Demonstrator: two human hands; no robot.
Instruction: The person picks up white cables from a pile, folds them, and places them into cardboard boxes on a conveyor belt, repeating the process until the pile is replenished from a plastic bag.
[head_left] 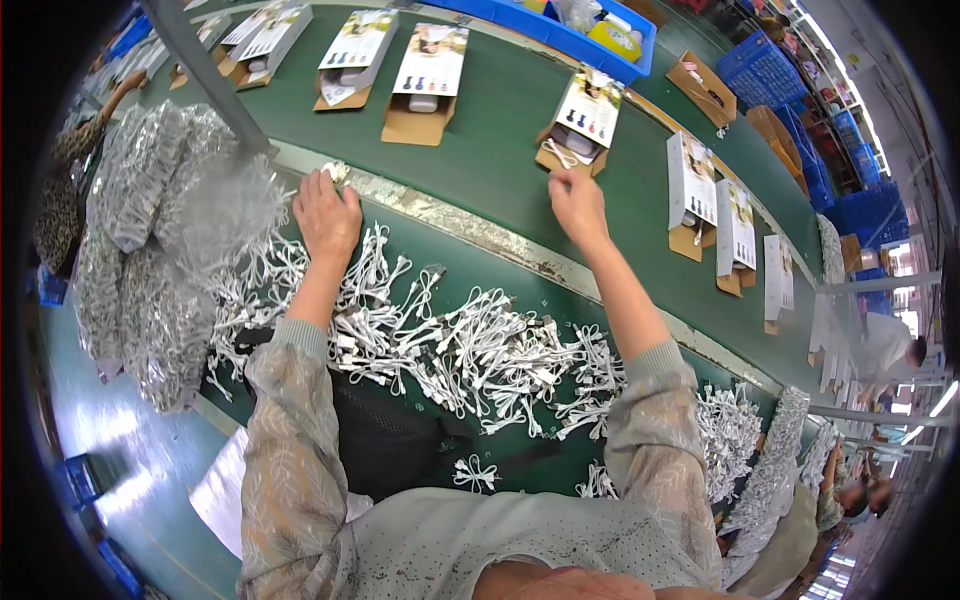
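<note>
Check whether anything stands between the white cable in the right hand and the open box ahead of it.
Nothing visible does: the white cable, pinched in the right hand, is at the open end of the box. The box's depths are hidden.

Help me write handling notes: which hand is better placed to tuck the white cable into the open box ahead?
Probably the right hand: it is at the white cable by the open box, while the left hand sits well away to the left.
</note>
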